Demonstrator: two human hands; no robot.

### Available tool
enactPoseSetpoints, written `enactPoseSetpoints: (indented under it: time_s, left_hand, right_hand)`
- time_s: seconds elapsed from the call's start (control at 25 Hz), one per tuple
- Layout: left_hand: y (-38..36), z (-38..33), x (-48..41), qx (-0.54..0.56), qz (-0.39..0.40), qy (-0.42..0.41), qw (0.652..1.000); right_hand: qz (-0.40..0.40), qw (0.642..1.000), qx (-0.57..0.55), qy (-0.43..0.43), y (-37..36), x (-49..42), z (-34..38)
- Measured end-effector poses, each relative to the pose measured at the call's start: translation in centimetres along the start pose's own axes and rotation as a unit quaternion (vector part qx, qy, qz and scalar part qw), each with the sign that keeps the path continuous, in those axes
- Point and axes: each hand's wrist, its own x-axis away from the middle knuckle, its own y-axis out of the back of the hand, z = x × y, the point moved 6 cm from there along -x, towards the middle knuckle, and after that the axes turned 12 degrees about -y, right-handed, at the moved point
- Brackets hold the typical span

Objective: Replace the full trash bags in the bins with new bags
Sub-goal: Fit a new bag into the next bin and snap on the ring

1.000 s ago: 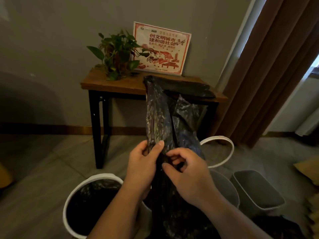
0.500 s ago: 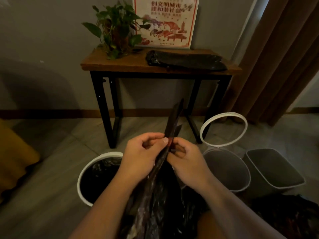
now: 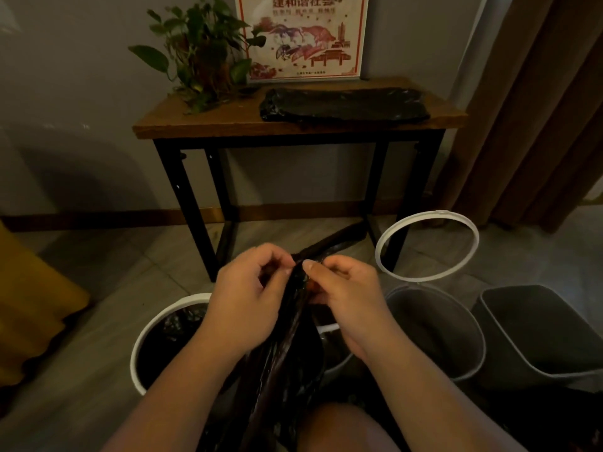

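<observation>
Nearest the camera, at six o'clock, a crumpled black plastic trash bag (image 3: 287, 350) rises as a gathered, twisted strip between two bare forearms. The left hand (image 3: 251, 295) and right hand (image 3: 346, 298) meet at its upper part, almost touching. Each grip is clamped on the film, thumb and curled fingers pinching it. A loose tail of the bag runs on from the pinch toward one o'clock.

On the tiled floor (image 3: 98, 370), at eight o'clock from the hands, stands a round white-rimmed bin (image 3: 182, 303) lined with black plastic. At four o'clock stands a round grey bin (image 3: 456, 327) with its bare inside in view and its white hoop ring (image 3: 427, 246) tilted up behind it. Just beside that, toward three o'clock, is a rectangular grey bin (image 3: 538, 340). A yellow cloth-like shape (image 3: 29, 305) fills nine o'clock.

Farther off, at twelve o'clock, a wooden-topped bench with black metal legs (image 3: 202, 123) stands against a grey wall (image 3: 81, 93). On it lie a flat stack of folded black bags (image 3: 342, 104) at the right and a green leafy potted plant (image 3: 202, 50) at the left. A red-bordered printed poster (image 3: 303, 34) leans behind them. Brown curtains (image 3: 538, 109) hang at two o'clock.
</observation>
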Motion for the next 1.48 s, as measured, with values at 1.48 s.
enactPoseSetpoints:
  time_s: [1.48]
  left_hand:
    - [1.4, 5.4, -1.2, -0.348, 0.169, -0.117, 0.915]
  right_hand:
    - [-0.223, 0.759, 0.573, 0.214, 11.3, -1.4, 5.2]
